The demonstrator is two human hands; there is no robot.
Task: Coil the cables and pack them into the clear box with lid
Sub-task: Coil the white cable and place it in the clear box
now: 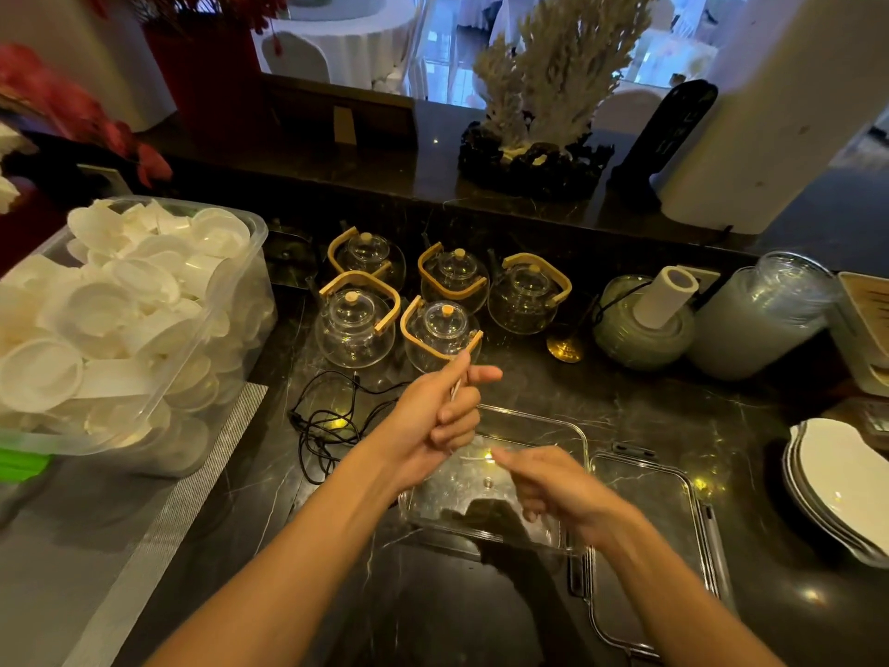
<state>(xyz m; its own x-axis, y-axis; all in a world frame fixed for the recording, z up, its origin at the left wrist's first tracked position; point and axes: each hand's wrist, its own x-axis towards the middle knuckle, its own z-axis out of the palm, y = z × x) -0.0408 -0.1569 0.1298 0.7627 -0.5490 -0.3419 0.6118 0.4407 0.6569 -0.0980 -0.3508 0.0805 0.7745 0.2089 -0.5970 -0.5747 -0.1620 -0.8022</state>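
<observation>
A dark veined marble counter (649, 416) fills the frame; white-clothed tables show through the upper opening. At centre, the left hand (433, 411) grips a thin white cable (474, 457). The right hand (553, 488), seemingly pinching it, hovers over the clear rectangular box (543, 426). Its lid (692, 522) lies lower right; a tangled black cable (327, 421) lies left. No writing reads.

We stand at a dark marble counter (649, 416) veined in white, with a raised ledge (433, 185) behind it — warm lamp glints spot the stone. Past the ledge we see a bright dining hall: a round table in white cloth (346, 45), covered chairs (296, 57) — pale daylight there. White pillars (789, 103) flank the opening.
</observation>
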